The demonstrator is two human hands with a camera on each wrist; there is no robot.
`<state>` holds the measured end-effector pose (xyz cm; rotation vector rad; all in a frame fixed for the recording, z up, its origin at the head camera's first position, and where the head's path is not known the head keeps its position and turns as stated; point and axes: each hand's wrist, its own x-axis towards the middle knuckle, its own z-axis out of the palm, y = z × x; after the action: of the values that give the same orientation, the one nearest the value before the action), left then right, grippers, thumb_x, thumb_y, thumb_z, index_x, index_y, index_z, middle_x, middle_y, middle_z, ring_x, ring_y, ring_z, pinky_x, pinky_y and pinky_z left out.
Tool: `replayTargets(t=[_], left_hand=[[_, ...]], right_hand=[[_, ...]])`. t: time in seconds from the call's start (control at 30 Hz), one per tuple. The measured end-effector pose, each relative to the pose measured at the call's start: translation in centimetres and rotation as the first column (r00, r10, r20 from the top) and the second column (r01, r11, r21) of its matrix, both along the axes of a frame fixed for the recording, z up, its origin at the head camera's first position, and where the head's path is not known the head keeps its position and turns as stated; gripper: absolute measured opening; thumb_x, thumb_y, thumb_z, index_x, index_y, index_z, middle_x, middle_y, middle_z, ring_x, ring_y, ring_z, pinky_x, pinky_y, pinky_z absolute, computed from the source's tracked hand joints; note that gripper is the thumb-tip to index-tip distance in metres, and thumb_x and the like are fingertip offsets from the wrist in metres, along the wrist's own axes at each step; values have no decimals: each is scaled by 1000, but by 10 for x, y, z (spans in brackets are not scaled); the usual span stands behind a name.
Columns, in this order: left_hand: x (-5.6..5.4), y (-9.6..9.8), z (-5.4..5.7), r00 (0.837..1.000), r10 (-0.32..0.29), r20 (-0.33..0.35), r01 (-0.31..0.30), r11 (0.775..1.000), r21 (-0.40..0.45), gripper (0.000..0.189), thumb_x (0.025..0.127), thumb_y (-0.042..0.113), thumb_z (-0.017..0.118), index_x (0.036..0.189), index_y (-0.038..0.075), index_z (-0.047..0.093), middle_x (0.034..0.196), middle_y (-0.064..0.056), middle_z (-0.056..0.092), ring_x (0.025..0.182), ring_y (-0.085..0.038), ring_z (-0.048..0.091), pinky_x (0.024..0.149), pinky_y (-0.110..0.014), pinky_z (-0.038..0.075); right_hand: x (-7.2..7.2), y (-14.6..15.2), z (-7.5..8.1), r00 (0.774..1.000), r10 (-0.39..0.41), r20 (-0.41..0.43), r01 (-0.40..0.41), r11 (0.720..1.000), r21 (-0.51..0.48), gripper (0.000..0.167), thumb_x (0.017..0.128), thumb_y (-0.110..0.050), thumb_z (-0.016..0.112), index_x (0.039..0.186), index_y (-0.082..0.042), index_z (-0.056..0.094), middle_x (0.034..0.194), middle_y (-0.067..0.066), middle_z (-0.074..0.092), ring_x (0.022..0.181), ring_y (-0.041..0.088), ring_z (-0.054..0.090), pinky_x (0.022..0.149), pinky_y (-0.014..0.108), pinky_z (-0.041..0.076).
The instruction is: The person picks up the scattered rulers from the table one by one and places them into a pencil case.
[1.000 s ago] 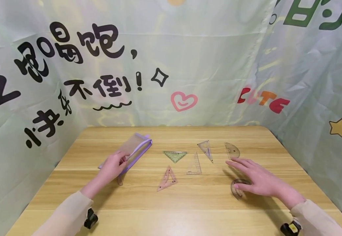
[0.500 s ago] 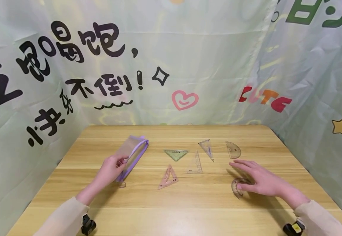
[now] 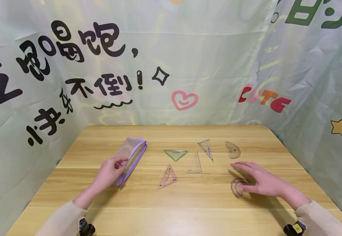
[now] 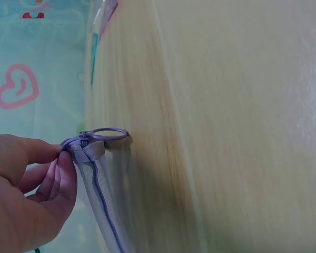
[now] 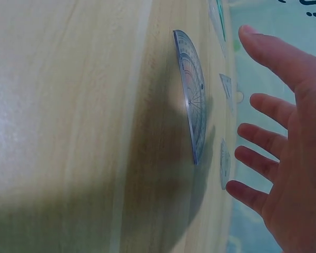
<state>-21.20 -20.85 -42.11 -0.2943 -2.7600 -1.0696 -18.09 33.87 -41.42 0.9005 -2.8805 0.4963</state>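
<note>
With the pink set square [image 3: 167, 183] taken as the hub of a dial and 12 at the table's [image 3: 188, 216] far edge, the purple-trimmed zip pouch [image 3: 134, 160] lay at 10 o'clock. The person's left hand [image 3: 110, 171], at 9 o'clock, pinched it, thumb and forefinger clamped on the fabric beside its zipper end, where a purple pull ring [image 4: 110, 138] stuck out toward 3 o'clock in the left wrist view.

The right hand [image 3: 258, 179] was at 3 o'clock, its fingers spread apart and holding nothing. It hovered over a clear protractor [image 5: 197, 103], its thumb and fingertips apart from that piece in the right wrist view.

The green set square [image 3: 175, 157] lay just past 12 o'clock, long edge toward the far side. At 2 o'clock were the clear set square [image 3: 199, 166], a narrow purple-tinted set square [image 3: 208, 150] beyond it, and, farthest out, a second protractor [image 3: 233, 150]. A pale fabric backdrop [image 3: 212, 59] with printed lettering stood behind the table.
</note>
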Motion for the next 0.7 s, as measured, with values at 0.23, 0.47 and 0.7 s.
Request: replayTargets(t=[0.23,0.47,0.7], left_hand=[[0,7,1,999,17,49,-18,1000,17,30,84,-1,67,114,-6,68,86,-11,68,75,-14,64,63,-16,53],[6,14,4,992,50,118,-59,995,79,35,84,-1,66,119,-7,66,88,-13,68,72,-12,62,60,-16,54],[16,15,8,977,42,208,-78,982,170,39,86,-2,65,124,-11,61,90,-16,66,68,-11,62,51,-18,53]], right_hand=[[2,-2,-1,1000,9,7,-9,1000,6,76,81,-50,75,144,-17,50,140,14,55,126,37,51,96,62,49],[2,0,-3,1000,21,-10,-21,1000,10,77,79,-51,77,144,-20,51,138,8,57,123,30,52,94,55,52],[1,0,-5,1000,28,8,-29,999,22,79,77,-52,78,143,-19,52,137,5,57,121,28,53,92,50,53]])
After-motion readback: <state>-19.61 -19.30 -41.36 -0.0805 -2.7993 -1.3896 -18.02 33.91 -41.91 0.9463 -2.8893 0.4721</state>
